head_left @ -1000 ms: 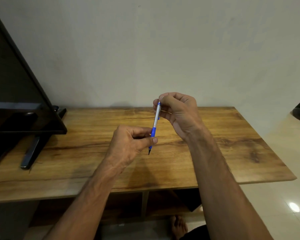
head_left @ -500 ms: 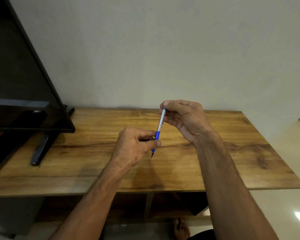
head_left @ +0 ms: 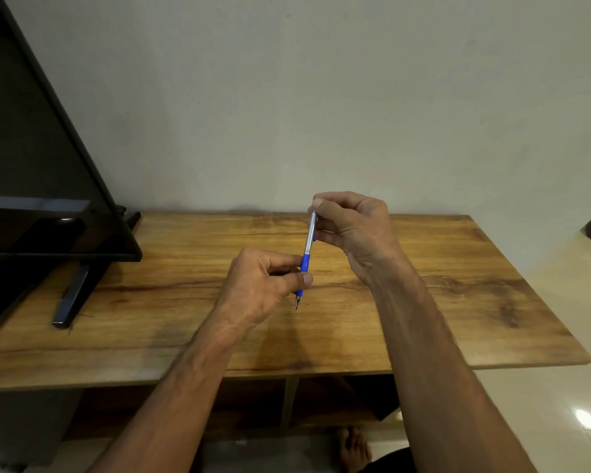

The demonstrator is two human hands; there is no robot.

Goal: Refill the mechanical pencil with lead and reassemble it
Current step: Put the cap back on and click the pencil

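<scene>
The mechanical pencil [head_left: 308,244] has a silver barrel, a blue grip and a dark tip. It stands nearly upright above the wooden table [head_left: 185,302], tip down. My left hand [head_left: 263,285] pinches the blue grip between thumb and fingers. My right hand [head_left: 352,227] is curled over the pencil's top end, with thumb and forefinger closed on the cap. The cap itself is hidden under my fingertips. No loose lead or lead case shows on the table.
A black television [head_left: 41,165] on its stand leg [head_left: 72,295] fills the table's left end. A plain wall runs behind the table. Shelves lie under the tabletop, and a bare foot [head_left: 354,448] rests on the tiled floor below.
Both hands keep their hold on the pencil. The camera view has shifted slightly, and the hands with the pencil sit a little lower and further right in the picture.
</scene>
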